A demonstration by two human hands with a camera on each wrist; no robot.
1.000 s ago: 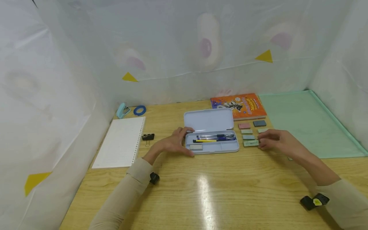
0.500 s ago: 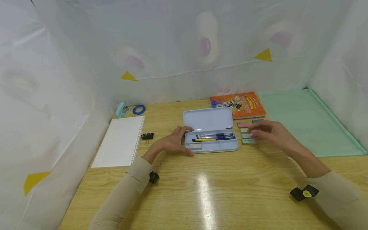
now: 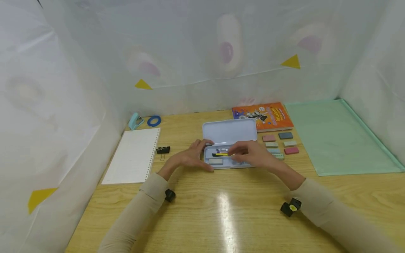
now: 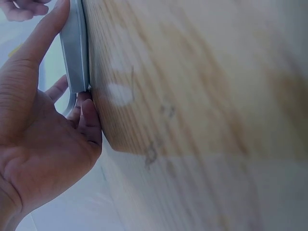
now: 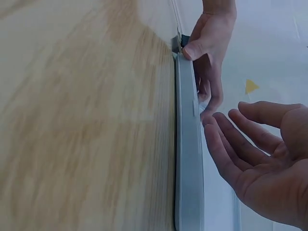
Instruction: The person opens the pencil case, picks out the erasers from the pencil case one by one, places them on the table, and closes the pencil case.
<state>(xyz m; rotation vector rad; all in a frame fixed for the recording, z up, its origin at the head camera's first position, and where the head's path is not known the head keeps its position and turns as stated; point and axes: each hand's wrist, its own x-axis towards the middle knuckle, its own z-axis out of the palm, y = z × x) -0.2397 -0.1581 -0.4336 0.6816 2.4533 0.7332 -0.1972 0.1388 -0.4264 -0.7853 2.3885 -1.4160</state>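
An open pale-blue pencil case [image 3: 229, 130] lies on the table, its lid tipped back. My left hand [image 3: 193, 157] holds its left end, thumb at the front edge and fingers at the back; the left wrist view shows that hand [image 4: 48, 130] around the end of the case [image 4: 76, 53]. Several pens [image 3: 221, 150] and a whitish eraser [image 3: 216, 161] lie inside. My right hand [image 3: 250, 154] is over the right half of the case, covering part of the pens. In the right wrist view its fingers [image 5: 236, 144] are loosely bent, apart from the thumb, with nothing between them.
Right of the case lie several small erasers, including a red-pink one [image 3: 291, 150] and a dark one [image 3: 285, 135]. An orange book [image 3: 275, 117] and green mat [image 3: 335, 140] are beyond. Leftward are a binder clip [image 3: 163, 150], paper [image 3: 133, 158], blue tape [image 3: 154, 121] and a hole punch [image 3: 136, 121].
My right hand has moved left from the erasers to over the pencil case, uncovering the red-pink and pale erasers. The left hand has stayed on the case.
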